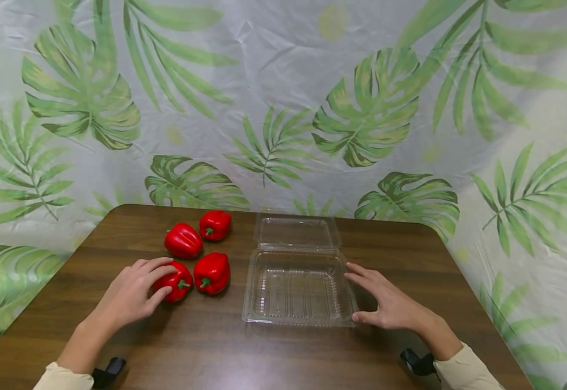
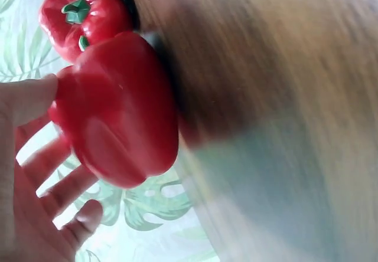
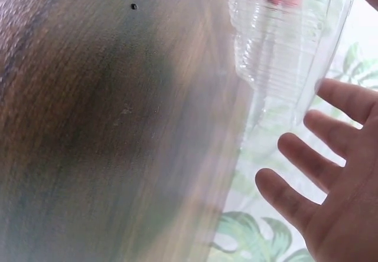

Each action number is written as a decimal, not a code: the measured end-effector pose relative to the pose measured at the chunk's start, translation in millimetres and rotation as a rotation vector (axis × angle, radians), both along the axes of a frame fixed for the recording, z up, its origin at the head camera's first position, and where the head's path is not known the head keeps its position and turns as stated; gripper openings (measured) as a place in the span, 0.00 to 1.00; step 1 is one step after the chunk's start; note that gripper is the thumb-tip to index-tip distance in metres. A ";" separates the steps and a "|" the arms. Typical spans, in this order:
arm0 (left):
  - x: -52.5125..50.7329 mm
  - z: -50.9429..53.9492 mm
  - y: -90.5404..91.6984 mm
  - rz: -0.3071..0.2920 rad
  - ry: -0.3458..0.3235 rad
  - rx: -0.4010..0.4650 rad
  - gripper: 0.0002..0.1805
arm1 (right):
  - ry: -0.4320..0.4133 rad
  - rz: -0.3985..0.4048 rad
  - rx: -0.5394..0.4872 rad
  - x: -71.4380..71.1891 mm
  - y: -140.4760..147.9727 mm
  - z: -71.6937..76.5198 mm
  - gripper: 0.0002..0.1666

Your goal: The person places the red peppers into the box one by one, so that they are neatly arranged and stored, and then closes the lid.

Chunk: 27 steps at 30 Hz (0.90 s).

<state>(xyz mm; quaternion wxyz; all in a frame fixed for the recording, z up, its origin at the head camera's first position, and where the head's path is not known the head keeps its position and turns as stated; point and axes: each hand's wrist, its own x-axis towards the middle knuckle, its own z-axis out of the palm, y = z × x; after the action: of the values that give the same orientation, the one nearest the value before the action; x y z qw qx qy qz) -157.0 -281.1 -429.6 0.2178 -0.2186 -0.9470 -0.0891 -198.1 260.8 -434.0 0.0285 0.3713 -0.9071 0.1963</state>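
My left hand (image 1: 134,288) is at the nearest-left red bell pepper (image 1: 180,275), thumb on its near side and fingers over its far side. In the left wrist view the thumb touches this bell pepper (image 2: 121,114), which lies on its side. Three more red bell peppers lie close by: one (image 1: 212,273) just right of it, one (image 1: 183,241) behind, and one (image 1: 216,225) farthest back. A clear plastic clamshell container (image 1: 293,317) stands with its lid (image 1: 298,232) folded back. My right hand (image 1: 385,300) rests against the container's right edge, fingers spread and fairly straight.
Everything stands on a dark brown wooden table (image 1: 205,352) with rounded far corners. A leaf-patterned sheet (image 1: 283,81) hangs behind the table's far edge and beside it. Black straps (image 1: 417,362) circle both wrists.
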 end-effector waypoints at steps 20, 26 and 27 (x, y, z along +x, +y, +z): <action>-1.8 -4.8 -2.8 -0.040 -0.069 0.074 0.29 | 0.038 0.010 -0.013 -2.5 0.4 -1.7 0.47; 2.8 -8.1 -5.5 -0.059 -0.043 0.077 0.31 | -0.017 -0.004 -0.008 2.2 -0.4 -2.2 0.48; 3.3 -8.6 -5.9 -0.065 -0.035 0.080 0.31 | -0.025 -0.005 -0.008 2.6 -0.8 -1.9 0.48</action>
<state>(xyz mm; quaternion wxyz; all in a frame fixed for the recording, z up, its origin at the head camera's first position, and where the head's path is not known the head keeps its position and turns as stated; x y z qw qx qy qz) -153.8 -287.0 -438.2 0.2067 -0.2386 -0.9388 -0.1375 -195.5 260.0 -435.9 0.0194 0.3664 -0.9075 0.2046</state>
